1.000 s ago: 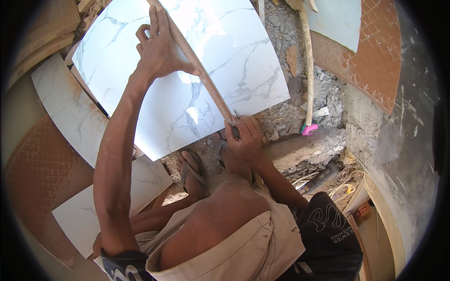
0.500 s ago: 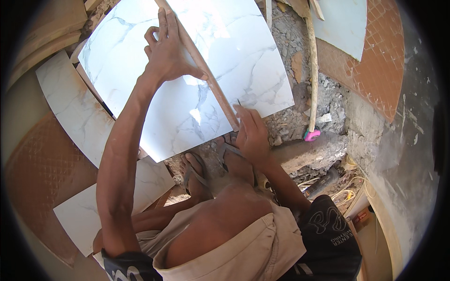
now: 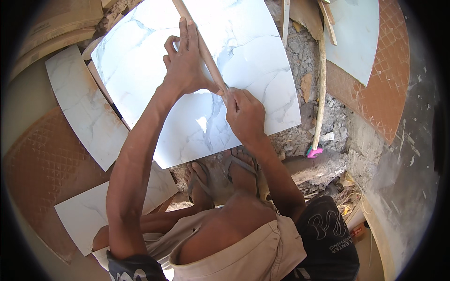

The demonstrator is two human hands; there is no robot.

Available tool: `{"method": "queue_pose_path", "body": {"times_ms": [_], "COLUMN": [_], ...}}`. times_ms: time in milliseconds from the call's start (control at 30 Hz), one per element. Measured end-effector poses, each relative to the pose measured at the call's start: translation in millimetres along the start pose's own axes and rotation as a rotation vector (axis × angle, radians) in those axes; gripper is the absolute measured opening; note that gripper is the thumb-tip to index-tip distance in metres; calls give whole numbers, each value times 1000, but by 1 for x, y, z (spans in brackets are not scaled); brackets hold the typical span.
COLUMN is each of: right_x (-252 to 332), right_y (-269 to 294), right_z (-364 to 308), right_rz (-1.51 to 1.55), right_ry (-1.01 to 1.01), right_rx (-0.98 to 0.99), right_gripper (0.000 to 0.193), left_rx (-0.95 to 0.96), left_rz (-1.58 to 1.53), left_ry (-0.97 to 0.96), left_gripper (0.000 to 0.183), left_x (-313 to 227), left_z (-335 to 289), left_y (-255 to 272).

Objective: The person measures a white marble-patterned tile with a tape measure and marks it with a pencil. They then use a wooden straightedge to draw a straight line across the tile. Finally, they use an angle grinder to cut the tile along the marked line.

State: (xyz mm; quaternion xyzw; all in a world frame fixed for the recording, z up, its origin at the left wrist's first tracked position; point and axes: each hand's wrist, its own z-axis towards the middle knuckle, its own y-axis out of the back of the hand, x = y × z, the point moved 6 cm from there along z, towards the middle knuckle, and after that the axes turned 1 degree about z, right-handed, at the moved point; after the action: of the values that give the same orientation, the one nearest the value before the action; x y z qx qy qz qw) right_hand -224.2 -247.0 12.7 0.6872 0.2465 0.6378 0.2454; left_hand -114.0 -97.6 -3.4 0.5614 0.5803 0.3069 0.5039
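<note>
A large white marble-patterned tile [image 3: 262, 61] lies in front of me, with a narrow wooden strip [image 3: 211, 63] slanting across it. My left hand [image 3: 185, 70] rests on the tile at the strip's left side. Its thumb and two longest fingers are spread apart and press along the strip, while the other fingers bend. My right hand [image 3: 246, 114] is closed, its fingertips at the strip's right edge close to my left thumb. Whatever those fingers hold is hidden. The strip's near end is covered by the right hand.
To the right, a wooden-handled tool [image 3: 321, 93] with a pink end lies on rubble [image 3: 337, 117]. Cut white tile pieces [image 3: 86, 107] lie at the left, near brown tile backs [image 3: 51, 173]. Another pale tile [image 3: 354, 37] lies at far right. My sandalled feet [image 3: 241, 171] are below the tile.
My right hand has moved away from me along the strip, from its near end up beside my left thumb. The left hand keeps its place on the strip. The whole view has shifted slightly.
</note>
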Motion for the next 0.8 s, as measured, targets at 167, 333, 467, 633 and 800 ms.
{"method": "queue_pose_path", "body": {"times_ms": [167,333,467,633,800], "right_x": [1,4,13,16,23], "right_y": [-5,-12,-21,-25,-26], "right_z": [2,22,55,66,80], "right_rz": [30,82,101,131,150], "right_ry": [71,122,133,120,130], "right_rx": [-55,-129,-125,-122,-129], "right_gripper": [7,7,3,11,15], "left_rx": [20,61,38,-11,15], "left_rz": [-9,-45,-49,-86,-67], "left_ry": [19,29,22,4,18], "left_gripper": [170,168,161,151,155], "left_x": [-1,-3,-1,2,2], "left_z": [0,-1,0,-1,0], "left_y": [2,4,2,4,2]}}
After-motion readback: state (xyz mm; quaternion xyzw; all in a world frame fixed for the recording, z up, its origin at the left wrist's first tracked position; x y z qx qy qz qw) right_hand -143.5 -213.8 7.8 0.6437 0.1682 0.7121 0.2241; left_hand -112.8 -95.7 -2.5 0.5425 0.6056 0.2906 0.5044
